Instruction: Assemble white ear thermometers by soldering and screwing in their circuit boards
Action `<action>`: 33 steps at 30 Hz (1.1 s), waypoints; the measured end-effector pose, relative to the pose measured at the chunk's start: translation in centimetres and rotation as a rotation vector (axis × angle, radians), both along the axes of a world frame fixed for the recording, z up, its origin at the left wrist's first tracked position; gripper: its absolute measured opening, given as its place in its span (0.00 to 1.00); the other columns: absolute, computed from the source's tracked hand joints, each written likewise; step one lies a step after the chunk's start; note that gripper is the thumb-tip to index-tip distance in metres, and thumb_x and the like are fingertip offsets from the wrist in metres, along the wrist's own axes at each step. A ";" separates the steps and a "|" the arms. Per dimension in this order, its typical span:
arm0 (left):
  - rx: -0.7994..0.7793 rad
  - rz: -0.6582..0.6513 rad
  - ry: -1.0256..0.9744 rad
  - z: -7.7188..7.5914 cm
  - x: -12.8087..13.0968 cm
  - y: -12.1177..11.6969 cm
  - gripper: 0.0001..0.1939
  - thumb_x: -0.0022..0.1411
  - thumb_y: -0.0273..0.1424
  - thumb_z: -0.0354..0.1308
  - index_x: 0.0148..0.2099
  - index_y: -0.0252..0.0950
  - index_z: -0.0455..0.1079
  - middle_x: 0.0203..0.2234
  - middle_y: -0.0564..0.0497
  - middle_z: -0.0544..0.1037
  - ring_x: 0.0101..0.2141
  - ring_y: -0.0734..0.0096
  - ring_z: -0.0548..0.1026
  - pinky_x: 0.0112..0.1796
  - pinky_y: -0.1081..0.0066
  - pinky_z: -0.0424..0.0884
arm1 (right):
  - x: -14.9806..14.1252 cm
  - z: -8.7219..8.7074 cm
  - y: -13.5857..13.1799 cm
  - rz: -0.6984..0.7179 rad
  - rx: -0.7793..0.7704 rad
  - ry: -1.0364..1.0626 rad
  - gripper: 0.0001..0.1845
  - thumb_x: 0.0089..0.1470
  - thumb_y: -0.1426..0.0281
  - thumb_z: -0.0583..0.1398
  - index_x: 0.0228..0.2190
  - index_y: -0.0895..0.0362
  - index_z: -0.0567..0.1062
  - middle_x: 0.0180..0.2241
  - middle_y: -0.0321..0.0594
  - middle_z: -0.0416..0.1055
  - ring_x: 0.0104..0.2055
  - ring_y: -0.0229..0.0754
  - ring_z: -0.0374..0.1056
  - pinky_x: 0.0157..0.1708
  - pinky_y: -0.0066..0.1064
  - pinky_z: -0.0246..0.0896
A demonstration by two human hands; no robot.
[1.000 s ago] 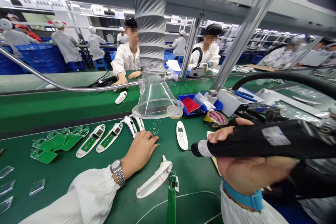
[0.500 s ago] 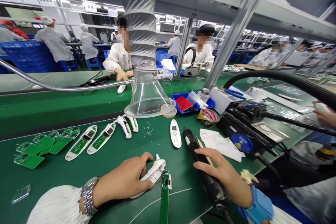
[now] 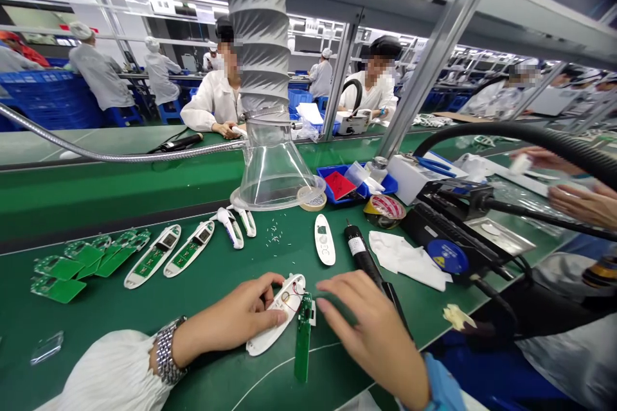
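My left hand [image 3: 243, 318] grips a white plastic shell half [image 3: 276, 326] between thumb and fingers, low over the green mat. Thin red wires and a round part show inside the shell's upper end. Just right of it a green circuit board [image 3: 303, 340] stands out at an angle, seemingly joined by the wires. My right hand [image 3: 369, 327] is beside the board, fingers apart and holding nothing. Behind that hand a black electric screwdriver [image 3: 365, 257] lies on the mat, its lower part partly hidden. A white oval cover [image 3: 324, 240] lies farther forward.
Several green boards [image 3: 72, 270] and two fitted shells [image 3: 153, 255] lie at left. Tiny white pieces [image 3: 274, 233] are scattered below a clear suction hood [image 3: 277, 173]. A white cloth [image 3: 409, 260], tape roll [image 3: 384, 210] and blue tray [image 3: 389, 187] stand right. A co-worker's hands [image 3: 585, 202] are at far right.
My right hand has let go of the electric screwdriver and moved left to beside the circuit board. The shell in my left hand has turned, so its inside now faces up.
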State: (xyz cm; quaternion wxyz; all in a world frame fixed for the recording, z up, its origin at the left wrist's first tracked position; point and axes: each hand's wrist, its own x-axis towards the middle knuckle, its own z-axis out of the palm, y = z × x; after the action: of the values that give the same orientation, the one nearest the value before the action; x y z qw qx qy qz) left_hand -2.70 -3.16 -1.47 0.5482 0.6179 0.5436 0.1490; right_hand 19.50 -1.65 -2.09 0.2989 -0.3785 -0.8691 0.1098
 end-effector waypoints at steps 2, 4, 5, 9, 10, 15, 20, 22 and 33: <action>0.043 0.001 0.027 -0.1 0.1 -0.2 0.22 0.57 0.40 0.52 0.52 0.38 0.59 0.27 0.57 0.61 0.26 0.75 0.62 0.29 0.73 0.62 | -2.2 -0.7 -0.4 -0.028 -0.058 -0.052 0.05 0.55 0.71 0.55 0.35 0.56 0.70 0.31 0.40 0.67 0.35 0.43 0.62 0.33 0.36 0.60; 0.065 0.008 0.062 -0.3 0.1 -0.5 0.23 0.58 0.42 0.50 0.54 0.38 0.58 0.28 0.55 0.63 0.28 0.73 0.64 0.31 0.71 0.64 | -3.5 -1.5 -0.5 -0.094 -0.058 -0.116 0.04 0.54 0.71 0.56 0.30 0.56 0.70 0.29 0.39 0.65 0.32 0.44 0.60 0.30 0.36 0.58; 0.073 0.011 0.077 -0.5 0.0 -0.6 0.24 0.59 0.43 0.49 0.55 0.39 0.57 0.31 0.54 0.64 0.29 0.72 0.66 0.32 0.70 0.66 | -3.9 -1.8 -0.4 -0.122 -0.051 -0.135 0.04 0.54 0.71 0.56 0.28 0.56 0.70 0.27 0.39 0.65 0.31 0.43 0.60 0.29 0.35 0.56; 0.151 -0.013 0.121 -1.2 -0.1 -0.9 0.23 0.61 0.42 0.46 0.57 0.41 0.58 0.47 0.46 0.67 0.46 0.63 0.67 0.48 0.61 0.64 | -4.0 -2.4 -0.3 -0.124 -0.092 -0.071 0.07 0.55 0.73 0.54 0.25 0.57 0.67 0.26 0.38 0.63 0.30 0.42 0.59 0.28 0.33 0.54; 0.161 -0.015 0.131 -1.3 -0.1 -1.0 0.23 0.62 0.41 0.45 0.58 0.41 0.57 0.51 0.46 0.66 0.50 0.61 0.64 0.52 0.59 0.59 | -3.8 -2.4 -0.3 -0.109 -0.122 -0.039 0.08 0.55 0.73 0.54 0.25 0.57 0.67 0.25 0.37 0.63 0.30 0.41 0.59 0.29 0.33 0.54; 0.152 0.038 0.094 -1.4 -0.3 -0.8 0.24 0.63 0.40 0.45 0.59 0.39 0.56 0.57 0.46 0.62 0.55 0.60 0.59 0.56 0.57 0.53 | -2.6 -1.9 -0.1 -0.061 -0.295 0.147 0.08 0.58 0.70 0.53 0.27 0.56 0.68 0.26 0.36 0.63 0.30 0.39 0.60 0.29 0.31 0.56; 0.278 -0.007 0.036 -1.0 -0.2 -1.0 0.21 0.64 0.40 0.44 0.58 0.43 0.58 0.46 0.48 0.70 0.46 0.64 0.68 0.49 0.61 0.63 | -1.7 -0.9 0.4 -0.062 -0.301 0.254 0.09 0.58 0.66 0.53 0.41 0.52 0.68 0.36 0.39 0.65 0.39 0.41 0.62 0.36 0.32 0.60; 0.355 -0.063 0.062 -0.8 0.1 -1.4 0.20 0.66 0.37 0.42 0.59 0.46 0.56 0.41 0.49 0.70 0.41 0.67 0.69 0.45 0.64 0.65 | -1.8 -0.6 0.4 -0.017 -0.311 0.218 0.10 0.59 0.67 0.53 0.43 0.51 0.67 0.40 0.39 0.64 0.44 0.42 0.60 0.42 0.34 0.59; 0.639 -0.292 0.439 -0.6 0.3 -2.0 0.22 0.65 0.26 0.39 0.61 0.42 0.49 0.39 0.47 0.68 0.36 0.66 0.67 0.35 0.68 0.67 | -1.8 -0.5 0.2 0.080 -0.405 0.282 0.09 0.60 0.68 0.51 0.39 0.52 0.70 0.40 0.40 0.65 0.47 0.41 0.61 0.47 0.35 0.58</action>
State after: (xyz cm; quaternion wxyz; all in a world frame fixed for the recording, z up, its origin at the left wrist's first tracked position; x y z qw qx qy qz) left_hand -2.39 -5.17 -2.05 0.2151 0.8447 0.4807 0.0956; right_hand 17.71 -1.41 -2.62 0.3306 -0.3766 -0.7936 0.3451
